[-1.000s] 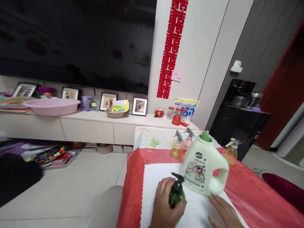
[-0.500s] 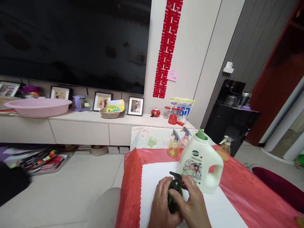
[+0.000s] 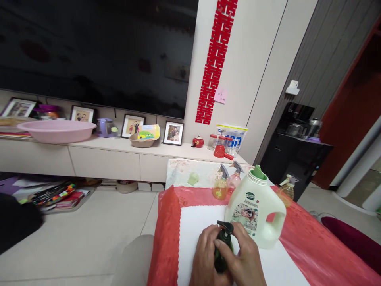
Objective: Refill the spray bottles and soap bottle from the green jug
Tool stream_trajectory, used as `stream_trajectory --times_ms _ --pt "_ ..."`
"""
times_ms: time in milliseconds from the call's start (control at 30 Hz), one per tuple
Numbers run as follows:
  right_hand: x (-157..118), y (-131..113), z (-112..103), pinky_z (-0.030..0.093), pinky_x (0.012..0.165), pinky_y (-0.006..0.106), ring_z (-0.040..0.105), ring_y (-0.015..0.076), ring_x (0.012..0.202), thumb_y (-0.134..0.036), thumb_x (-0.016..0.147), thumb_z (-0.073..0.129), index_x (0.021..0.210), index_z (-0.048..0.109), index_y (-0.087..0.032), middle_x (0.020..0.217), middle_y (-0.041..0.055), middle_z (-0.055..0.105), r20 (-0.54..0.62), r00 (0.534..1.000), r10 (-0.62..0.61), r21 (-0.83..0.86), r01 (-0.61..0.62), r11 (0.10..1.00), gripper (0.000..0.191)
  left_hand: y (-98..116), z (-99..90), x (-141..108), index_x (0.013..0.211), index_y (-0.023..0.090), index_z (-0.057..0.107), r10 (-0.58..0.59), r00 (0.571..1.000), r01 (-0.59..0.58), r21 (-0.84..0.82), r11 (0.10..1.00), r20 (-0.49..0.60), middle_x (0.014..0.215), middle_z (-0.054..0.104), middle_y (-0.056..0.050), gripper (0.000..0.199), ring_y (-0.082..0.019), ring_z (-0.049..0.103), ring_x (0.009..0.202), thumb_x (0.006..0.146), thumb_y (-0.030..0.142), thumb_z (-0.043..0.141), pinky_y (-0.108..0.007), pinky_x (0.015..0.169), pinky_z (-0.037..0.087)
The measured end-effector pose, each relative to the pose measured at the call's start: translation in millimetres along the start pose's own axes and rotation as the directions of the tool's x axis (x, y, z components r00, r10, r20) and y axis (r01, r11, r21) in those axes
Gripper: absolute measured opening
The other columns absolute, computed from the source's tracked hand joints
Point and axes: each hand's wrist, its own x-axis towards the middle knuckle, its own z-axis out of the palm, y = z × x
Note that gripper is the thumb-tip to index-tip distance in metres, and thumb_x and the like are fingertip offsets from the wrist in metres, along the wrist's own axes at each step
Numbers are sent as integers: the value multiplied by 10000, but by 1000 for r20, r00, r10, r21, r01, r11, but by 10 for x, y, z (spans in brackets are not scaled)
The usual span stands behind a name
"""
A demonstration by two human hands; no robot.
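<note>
Both my hands are wrapped round a dark green pump bottle (image 3: pixel 220 260), low in the middle of the view. My left hand (image 3: pixel 205 254) grips its left side, fingers closed. From the right, my right hand (image 3: pixel 242 254) closes on the bottle just under the black pump head (image 3: pixel 225 227), its thumb across the front. The bottle's lower part is partly hidden by my hands. Just behind them a large pale green jug (image 3: pixel 263 210) with a handle and a green spout stands upright on a white sheet (image 3: pixel 193 226).
A red cloth (image 3: pixel 166 234) covers the table under the sheet. Behind the jug are a yellow spray bottle (image 3: pixel 220 188) and a pink spray bottle (image 3: pixel 235 178); another spray bottle (image 3: pixel 288 190) stands right. A low cabinet (image 3: pixel 104 157) bears a pink basin (image 3: pixel 59 133) and framed photos.
The whole view has shifted slightly, so things sit a little further right. My hands keep the same hold on the pump bottle.
</note>
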Motion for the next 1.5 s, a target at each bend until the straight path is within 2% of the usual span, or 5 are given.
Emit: stream_trajectory --times_ms 167,333,733,1067,1500 --pt "-61 153 -49 499 948 180 609 135 1102 -341 906 599 1233 597 -208 1206 27 615 95 995 39 13 -40 999 353 -4 58 -11 1299 177 475 -13 996 13 -2 1000 -93 1207 609 -160 518 -293 625 1105 790 175 568 -464 929 557" --pt "-115 274 -88 400 1090 180 486 119 1298 -324 954 531 1432 465 -233 1401 4 502 231 972 44 67 -61 996 490 -14 -21 16 1340 187 435 82 997 -81 35 996 -12 1209 601 -147 563 -273 623 1106 799 166 586 -437 926 568" --pt "-54 230 -7 535 883 177 617 127 1042 -422 911 616 1461 401 -245 1282 47 553 84 996 18 -85 -11 996 617 -64 93 -36 1282 158 478 7 995 -8 -16 1000 -96 1211 588 -165 478 -282 607 1125 818 249 543 -457 940 549" --pt "-112 254 -117 362 1140 247 383 149 1384 -340 940 509 1551 272 -239 1482 16 403 291 948 131 129 -174 976 662 12 84 -4 1296 192 464 17 992 -19 -18 1000 -122 1193 595 -144 491 -271 612 1102 809 170 518 -454 923 564" --pt "21 -5 -124 535 966 329 613 219 1133 -516 820 617 1426 487 -181 1264 88 600 144 945 294 172 -317 933 704 70 -96 80 1321 164 396 146 989 -146 0 989 -20 1175 589 -145 666 -280 617 1072 691 141 613 -461 917 558"
